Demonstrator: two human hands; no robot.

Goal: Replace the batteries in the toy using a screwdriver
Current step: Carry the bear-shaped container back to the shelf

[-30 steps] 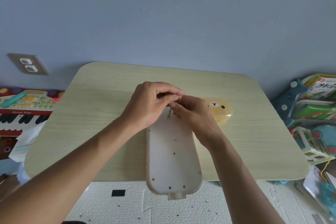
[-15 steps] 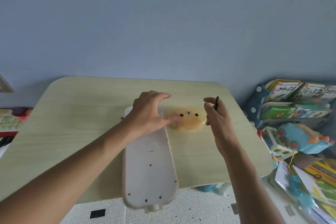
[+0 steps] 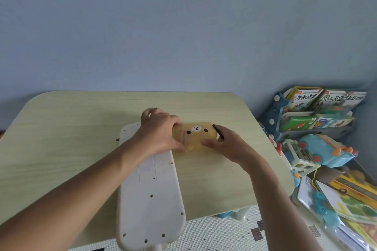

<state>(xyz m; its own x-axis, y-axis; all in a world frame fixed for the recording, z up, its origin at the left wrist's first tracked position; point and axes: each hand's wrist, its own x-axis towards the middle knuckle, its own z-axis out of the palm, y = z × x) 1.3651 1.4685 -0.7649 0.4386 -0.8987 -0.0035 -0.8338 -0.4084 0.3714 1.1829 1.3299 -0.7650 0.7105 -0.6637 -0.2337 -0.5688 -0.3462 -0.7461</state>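
Observation:
The toy (image 3: 151, 199) lies face down on the wooden table (image 3: 61, 128), a long cream shell with screw holes, its near end hanging over the table's front edge. Beyond its far end sits a translucent yellow bear-face case (image 3: 195, 134). My left hand (image 3: 159, 134) grips the case's left end. My right hand (image 3: 226, 144) holds the case's right end, with a thin black screwdriver (image 3: 217, 131) pinned between its fingers. The toy's far end is hidden under my left hand.
A blue rack of picture books (image 3: 318, 112) stands on the floor right of the table. A blue toy vehicle (image 3: 324, 150) and loose books (image 3: 350, 203) lie in front of it. A white patterned mat (image 3: 214, 232) covers the floor.
Both hands left the toy's far end. The right hand came away with the screwdriver, then both hands closed on the bear-face case. My view swung to the right.

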